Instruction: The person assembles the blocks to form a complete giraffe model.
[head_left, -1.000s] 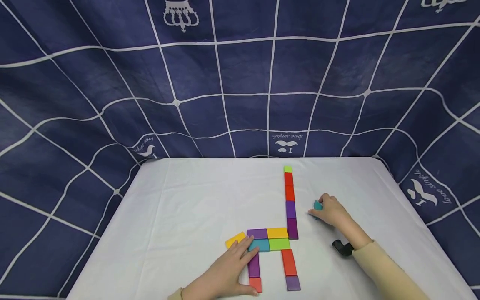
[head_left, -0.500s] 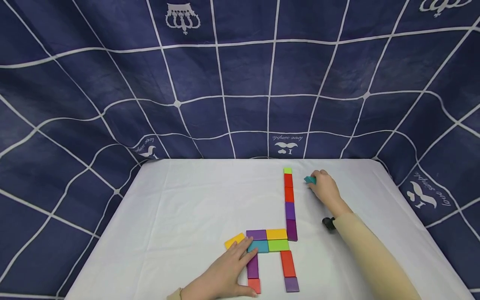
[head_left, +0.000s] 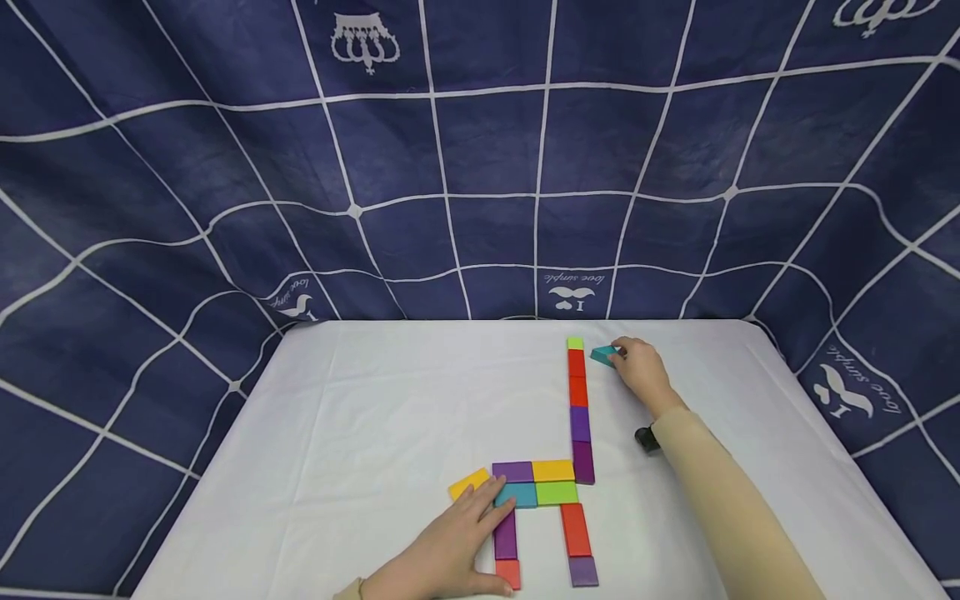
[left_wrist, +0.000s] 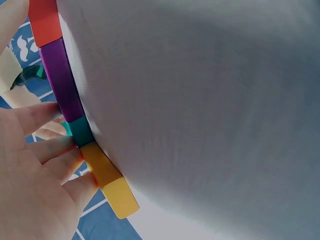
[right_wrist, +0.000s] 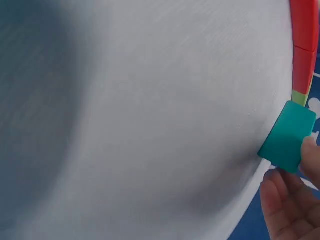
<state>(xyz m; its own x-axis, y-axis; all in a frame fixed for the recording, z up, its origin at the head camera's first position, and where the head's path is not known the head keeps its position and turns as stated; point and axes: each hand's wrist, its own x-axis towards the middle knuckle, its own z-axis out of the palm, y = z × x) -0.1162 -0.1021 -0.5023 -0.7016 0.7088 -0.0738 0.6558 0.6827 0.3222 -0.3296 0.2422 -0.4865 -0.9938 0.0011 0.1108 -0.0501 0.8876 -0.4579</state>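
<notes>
My right hand (head_left: 643,375) pinches a teal block (head_left: 602,356) between thumb and fingers, just right of the far end of a column of blocks. That column runs from a light green block (head_left: 575,343) through red and violet ones to a dark purple block (head_left: 583,463). In the right wrist view, the held teal block (right_wrist: 287,137) appears tilted near the light green end. My left hand (head_left: 450,537) lies with spread fingers against a yellow block (head_left: 468,482), a flat teal block (head_left: 525,496) and a purple block (head_left: 506,537). Its thumb is by a coral block (head_left: 507,573).
Beside the flat teal block lie a violet block (head_left: 512,472), a yellow block (head_left: 552,471) and a green block (head_left: 557,493). A red block (head_left: 576,530) and a mauve block (head_left: 583,572) extend nearer me. The white-covered table (head_left: 405,400) meets a blue checked curtain (head_left: 495,225).
My right hand has carried the teal block away from me along the column, then leftward, close to the light green end. My left hand stays in place.
</notes>
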